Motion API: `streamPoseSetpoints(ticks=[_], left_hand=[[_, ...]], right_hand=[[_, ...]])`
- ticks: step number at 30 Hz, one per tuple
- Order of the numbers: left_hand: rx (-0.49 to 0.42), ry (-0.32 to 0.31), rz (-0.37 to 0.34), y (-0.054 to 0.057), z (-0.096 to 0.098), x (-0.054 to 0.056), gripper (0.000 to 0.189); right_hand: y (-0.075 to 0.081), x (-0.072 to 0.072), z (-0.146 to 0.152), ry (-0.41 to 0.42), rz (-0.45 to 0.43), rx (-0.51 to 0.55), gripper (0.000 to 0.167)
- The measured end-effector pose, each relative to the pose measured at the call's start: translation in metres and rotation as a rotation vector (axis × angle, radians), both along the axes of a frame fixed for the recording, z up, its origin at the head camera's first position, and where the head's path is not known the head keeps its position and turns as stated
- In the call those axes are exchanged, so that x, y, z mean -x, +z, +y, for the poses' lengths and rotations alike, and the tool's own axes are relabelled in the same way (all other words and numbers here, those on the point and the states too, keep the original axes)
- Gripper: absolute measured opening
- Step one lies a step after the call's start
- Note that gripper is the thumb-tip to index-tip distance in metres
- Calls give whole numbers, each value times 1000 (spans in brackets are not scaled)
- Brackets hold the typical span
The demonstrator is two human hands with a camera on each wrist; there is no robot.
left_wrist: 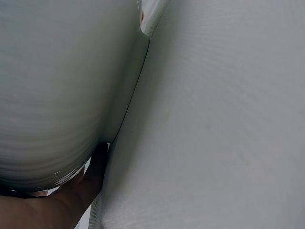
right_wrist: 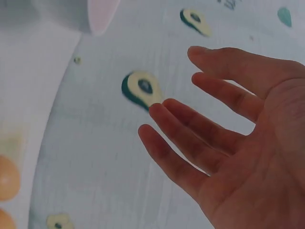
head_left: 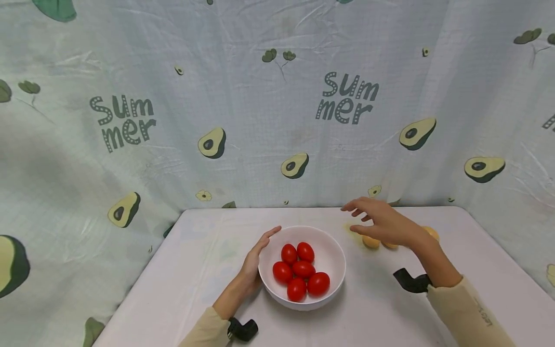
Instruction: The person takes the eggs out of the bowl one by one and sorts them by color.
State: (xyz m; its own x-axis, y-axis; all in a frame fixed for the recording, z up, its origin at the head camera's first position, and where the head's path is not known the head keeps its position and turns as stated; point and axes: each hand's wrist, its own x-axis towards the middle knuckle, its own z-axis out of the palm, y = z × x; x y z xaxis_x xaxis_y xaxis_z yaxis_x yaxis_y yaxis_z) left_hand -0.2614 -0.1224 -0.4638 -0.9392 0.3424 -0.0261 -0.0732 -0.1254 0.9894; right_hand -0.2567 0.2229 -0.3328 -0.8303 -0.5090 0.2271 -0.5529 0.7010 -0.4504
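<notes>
A white bowl (head_left: 335,262) stands on the table with several small red tomatoes (head_left: 303,270) inside. Along its left outer wall lies my left hand (head_left: 253,264), fingers extended up toward the rim. In the left wrist view the bowl (left_wrist: 57,86) fills the left side, and the hand (left_wrist: 71,202) touches its lower curve. My right hand (head_left: 383,221) is raised over the table to the right of the bowl, holding nothing. Its fingers are spread and slightly bent in the right wrist view (right_wrist: 252,157). Partly hidden behind it are several round yellow-orange fruits (head_left: 370,242).
The pale table (head_left: 208,250) reaches back to a hanging cloth (head_left: 243,96) printed with avocados and lettering. A black wrist mount (head_left: 412,281) sits on the right wrist, another (head_left: 243,329) on the left. Two yellow-orange fruits (right_wrist: 7,177) show at the right wrist view's left edge.
</notes>
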Motion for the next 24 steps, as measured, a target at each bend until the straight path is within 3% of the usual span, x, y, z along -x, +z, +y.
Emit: streamPoseSetpoints(ticks=[11, 16, 24], left_hand=[[11, 2, -26, 1, -1, 1, 53], [13, -3, -28, 2, 0, 1, 54], [-8, -5, -26, 1, 0, 2, 55]], right_hand=[[24, 5, -76, 241, -164, -128, 40], [26, 8, -101, 325, -274, -234, 34], [17, 17, -123, 331, -464, -420, 30]])
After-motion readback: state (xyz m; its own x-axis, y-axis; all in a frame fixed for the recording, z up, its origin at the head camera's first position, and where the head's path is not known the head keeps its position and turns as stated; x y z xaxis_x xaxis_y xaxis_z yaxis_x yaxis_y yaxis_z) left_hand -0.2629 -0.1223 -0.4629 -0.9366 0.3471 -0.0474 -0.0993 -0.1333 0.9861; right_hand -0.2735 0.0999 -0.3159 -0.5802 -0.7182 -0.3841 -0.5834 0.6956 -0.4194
